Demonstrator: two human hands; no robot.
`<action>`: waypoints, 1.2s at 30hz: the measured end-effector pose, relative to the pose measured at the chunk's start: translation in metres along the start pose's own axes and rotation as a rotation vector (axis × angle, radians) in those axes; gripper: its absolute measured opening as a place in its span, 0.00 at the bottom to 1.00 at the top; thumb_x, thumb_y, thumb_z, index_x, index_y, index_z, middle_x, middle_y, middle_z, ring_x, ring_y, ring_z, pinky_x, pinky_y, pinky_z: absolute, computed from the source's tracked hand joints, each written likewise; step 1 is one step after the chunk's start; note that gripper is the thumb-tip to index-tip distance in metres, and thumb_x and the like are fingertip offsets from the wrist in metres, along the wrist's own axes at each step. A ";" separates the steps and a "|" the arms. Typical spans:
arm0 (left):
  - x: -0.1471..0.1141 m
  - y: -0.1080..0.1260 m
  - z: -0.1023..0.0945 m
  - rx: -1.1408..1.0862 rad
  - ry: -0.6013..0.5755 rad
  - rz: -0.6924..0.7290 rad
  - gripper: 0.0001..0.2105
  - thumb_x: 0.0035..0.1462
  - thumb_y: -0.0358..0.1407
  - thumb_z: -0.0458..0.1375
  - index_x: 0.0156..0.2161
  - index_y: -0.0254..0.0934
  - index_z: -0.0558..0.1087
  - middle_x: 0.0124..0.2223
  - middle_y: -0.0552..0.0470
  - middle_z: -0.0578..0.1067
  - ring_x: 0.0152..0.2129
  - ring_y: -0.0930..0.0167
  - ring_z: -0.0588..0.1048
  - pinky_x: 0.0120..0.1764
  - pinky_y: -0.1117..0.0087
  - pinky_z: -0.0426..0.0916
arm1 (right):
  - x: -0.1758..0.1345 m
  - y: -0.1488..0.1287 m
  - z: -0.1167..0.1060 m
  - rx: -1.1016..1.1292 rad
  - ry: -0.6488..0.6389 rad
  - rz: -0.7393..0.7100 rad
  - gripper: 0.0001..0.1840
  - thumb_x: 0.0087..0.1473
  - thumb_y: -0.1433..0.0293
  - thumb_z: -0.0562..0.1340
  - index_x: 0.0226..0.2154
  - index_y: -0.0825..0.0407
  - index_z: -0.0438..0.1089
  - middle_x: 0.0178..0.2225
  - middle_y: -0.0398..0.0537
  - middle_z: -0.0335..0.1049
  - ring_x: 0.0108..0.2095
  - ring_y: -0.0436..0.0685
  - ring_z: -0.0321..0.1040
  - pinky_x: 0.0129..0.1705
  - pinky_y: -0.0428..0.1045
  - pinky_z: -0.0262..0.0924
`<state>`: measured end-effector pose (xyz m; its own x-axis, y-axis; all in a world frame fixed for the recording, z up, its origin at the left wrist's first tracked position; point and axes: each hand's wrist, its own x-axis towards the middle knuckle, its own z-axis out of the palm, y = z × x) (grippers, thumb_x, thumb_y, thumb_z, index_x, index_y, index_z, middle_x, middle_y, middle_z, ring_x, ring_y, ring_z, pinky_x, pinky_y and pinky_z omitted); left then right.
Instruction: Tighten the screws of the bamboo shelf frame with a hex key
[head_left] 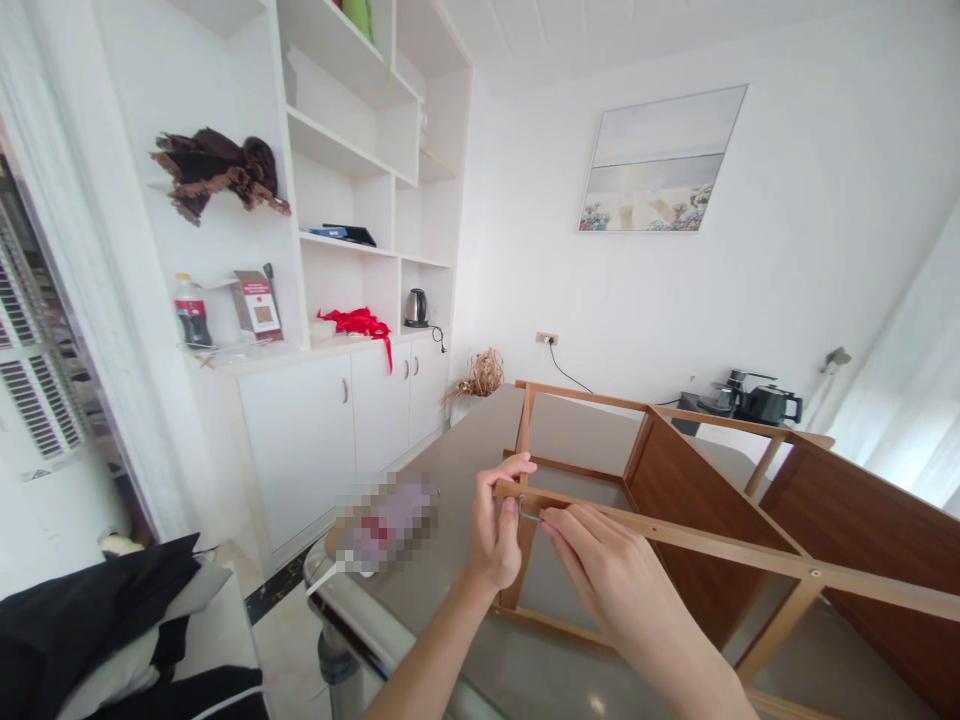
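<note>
A brown wooden shelf frame (pixel 660 530) lies on its side on the grey table, its panels slanting away to the right. My left hand (pixel 496 525) is wrapped around the end of the upper rail, thumb on the near face and fingers over the top. With pinched fingers, my right hand (pixel 600 545) holds the long arm of a small metal hex key (pixel 529 516). The bent end of the key meets the rail close to my left thumb; the screw head there is hidden. Farther right, a bolt head (pixel 815 573) shows in the same rail.
The grey table (pixel 457 430) carries the frame and a blurred-out pale item (pixel 394 525) at left. Dark clothes (pixel 112 630) lie at lower left. White cabinets (pixel 300 430) line the left wall. Behind the frame, a black kettle (pixel 769 403) stands near the wall.
</note>
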<state>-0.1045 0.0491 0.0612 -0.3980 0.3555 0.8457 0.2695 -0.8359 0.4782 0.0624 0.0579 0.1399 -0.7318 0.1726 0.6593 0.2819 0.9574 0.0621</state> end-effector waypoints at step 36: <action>-0.003 -0.012 0.008 0.020 0.061 0.059 0.09 0.71 0.41 0.53 0.51 0.41 0.63 0.53 0.40 0.76 0.59 0.56 0.72 0.61 0.43 0.64 | 0.002 0.002 -0.001 0.021 0.002 0.015 0.15 0.72 0.76 0.49 0.36 0.51 0.67 0.27 0.42 0.66 0.24 0.52 0.65 0.28 0.49 0.48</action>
<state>-0.1000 0.0611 0.0551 -0.4333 0.2797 0.8568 0.3110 -0.8458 0.4334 0.0619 0.0596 0.1419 -0.7265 0.1864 0.6614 0.2797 0.9594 0.0368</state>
